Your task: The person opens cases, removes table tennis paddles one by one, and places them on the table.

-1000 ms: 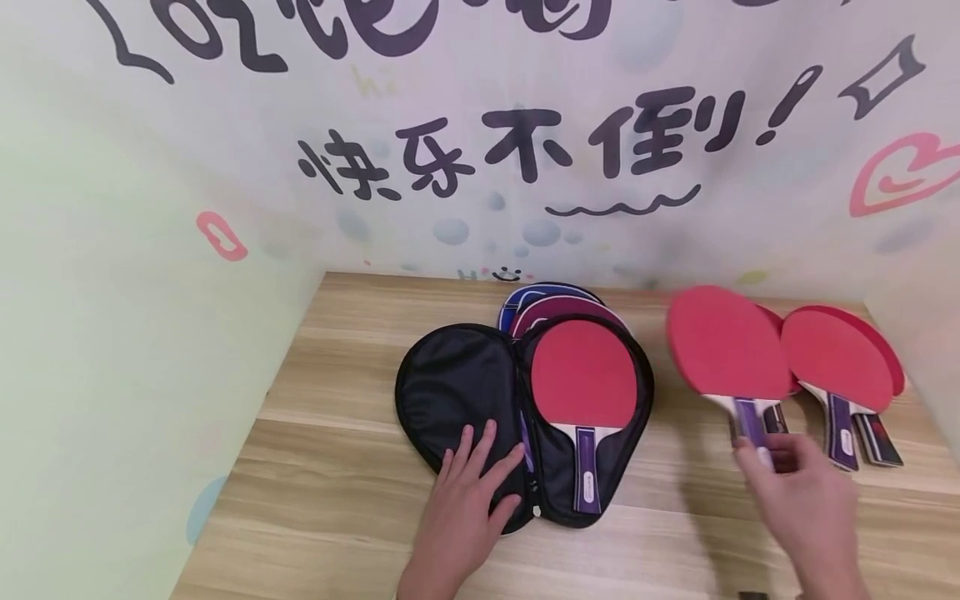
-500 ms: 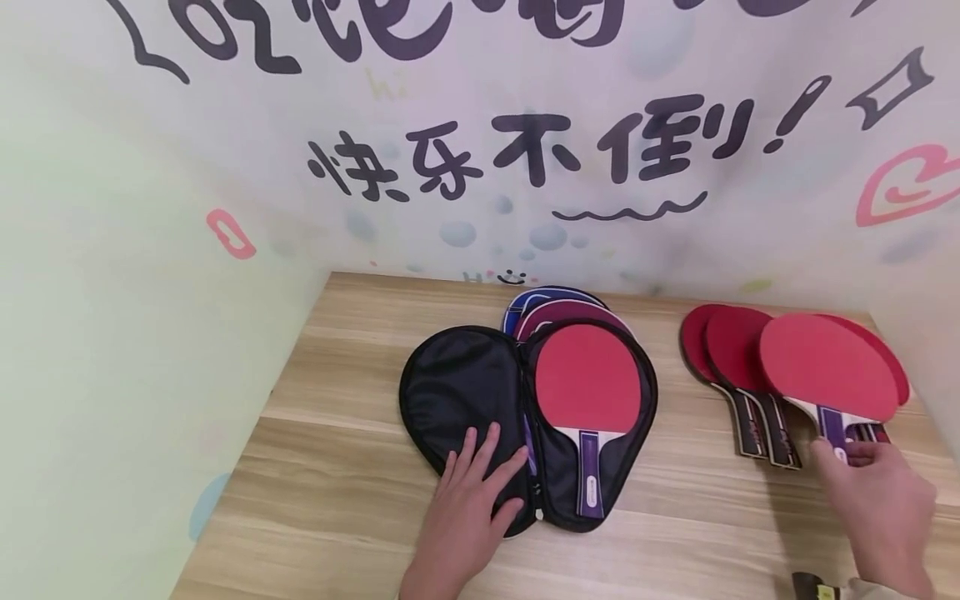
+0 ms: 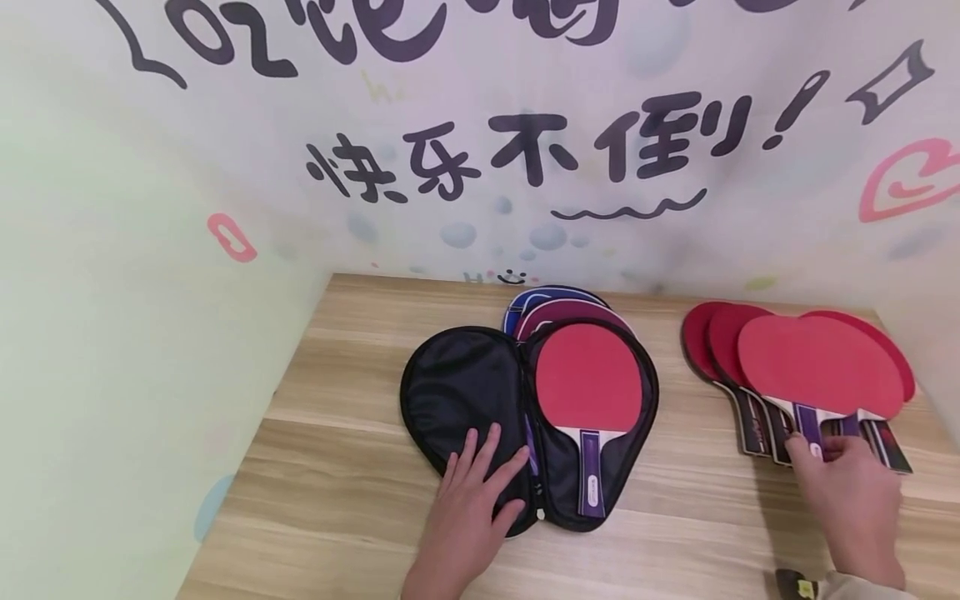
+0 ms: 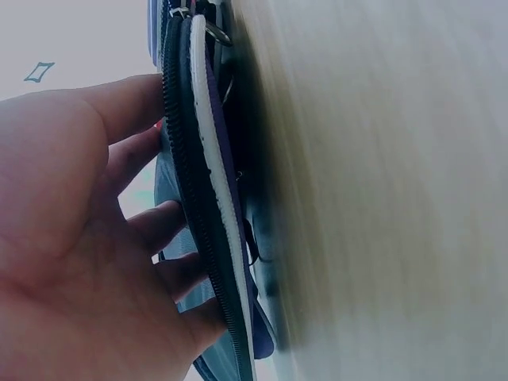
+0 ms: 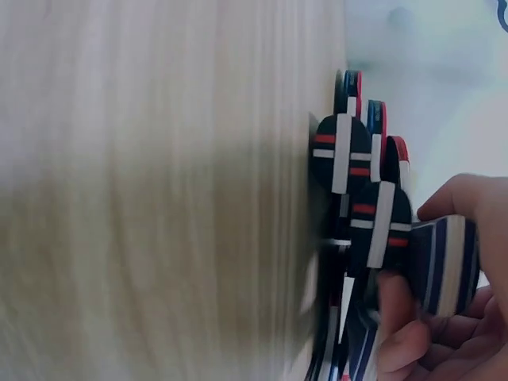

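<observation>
My right hand (image 3: 851,496) grips the purple handle of a red table tennis paddle (image 3: 810,358), whose blade overlaps other paddles at the right. In the right wrist view, thumb and fingers close round the striped handle end (image 5: 448,266), beside two black handle ends (image 5: 343,155). My left hand (image 3: 468,508) rests with spread, straight fingers on the lid of an unzipped black paddle case (image 3: 457,383). Another red paddle (image 3: 588,375) with a purple handle lies in the case's right half. The left wrist view has the fingertips along the case's zipped edge (image 4: 186,159).
Behind the case lie a maroon case (image 3: 577,310) and a blue case (image 3: 517,308). Two red paddles with black handles (image 3: 750,421) lie left of the held one, and others lie partly beneath it. A printed wall (image 3: 450,208) stands behind the wooden table (image 3: 322,467).
My right hand has carried the held paddle rightward from above the black-handled paddles, then slightly back left over the right-hand ones. My left hand stays on the case lid.
</observation>
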`<state>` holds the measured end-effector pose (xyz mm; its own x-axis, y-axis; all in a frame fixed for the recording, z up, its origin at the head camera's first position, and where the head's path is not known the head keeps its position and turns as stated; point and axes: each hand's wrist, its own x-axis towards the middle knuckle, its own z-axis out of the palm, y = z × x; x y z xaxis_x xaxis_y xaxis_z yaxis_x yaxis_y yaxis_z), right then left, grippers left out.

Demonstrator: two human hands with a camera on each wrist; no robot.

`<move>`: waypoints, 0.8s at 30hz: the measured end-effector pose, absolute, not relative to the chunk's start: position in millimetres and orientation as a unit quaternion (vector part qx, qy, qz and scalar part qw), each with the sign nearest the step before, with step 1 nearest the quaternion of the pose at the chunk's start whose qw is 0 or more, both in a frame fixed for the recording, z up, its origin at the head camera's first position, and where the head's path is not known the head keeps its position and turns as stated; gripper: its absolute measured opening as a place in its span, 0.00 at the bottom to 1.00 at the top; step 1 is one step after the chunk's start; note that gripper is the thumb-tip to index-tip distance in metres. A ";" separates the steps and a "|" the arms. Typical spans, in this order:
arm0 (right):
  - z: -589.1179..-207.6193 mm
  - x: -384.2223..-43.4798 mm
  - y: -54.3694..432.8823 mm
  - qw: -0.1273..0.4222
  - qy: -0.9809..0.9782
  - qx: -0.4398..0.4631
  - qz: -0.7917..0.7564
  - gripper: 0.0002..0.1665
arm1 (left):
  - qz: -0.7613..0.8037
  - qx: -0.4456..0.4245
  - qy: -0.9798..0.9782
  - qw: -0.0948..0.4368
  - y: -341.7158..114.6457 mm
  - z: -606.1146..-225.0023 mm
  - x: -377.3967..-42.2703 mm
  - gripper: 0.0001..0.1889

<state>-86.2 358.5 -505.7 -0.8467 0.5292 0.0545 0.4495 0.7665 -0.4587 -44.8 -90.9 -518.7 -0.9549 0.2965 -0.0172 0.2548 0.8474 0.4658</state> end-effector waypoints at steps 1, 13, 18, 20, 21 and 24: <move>-505.5 -85.7 358.2 0.088 -0.936 -0.258 0.221 0.33 | 0.236 0.144 0.960 0.042 -91.1 -518.8 -44.6 0.33; -481.0 -79.0 344.2 0.076 -0.940 -0.272 0.193 0.26 | 0.238 0.144 0.960 0.034 -89.2 -518.2 -44.5 0.33; -470.4 -72.9 319.5 0.120 -0.950 -0.193 0.215 0.19 | 0.237 0.141 0.960 0.044 -88.9 -517.9 -44.5 0.33; -469.6 -71.0 301.5 0.139 -0.951 -0.145 0.235 0.16 | 0.238 0.140 0.960 0.047 -88.8 -517.6 -44.7 0.33; -469.5 -70.3 291.0 0.146 -0.951 -0.119 0.245 0.14 | 0.239 0.139 0.960 0.048 -88.8 -517.4 -44.8 0.33; -472.9 -69.0 256.2 0.167 -0.945 -0.044 0.278 0.09 | 0.243 0.137 0.959 0.050 -88.9 -516.5 -44.8 0.33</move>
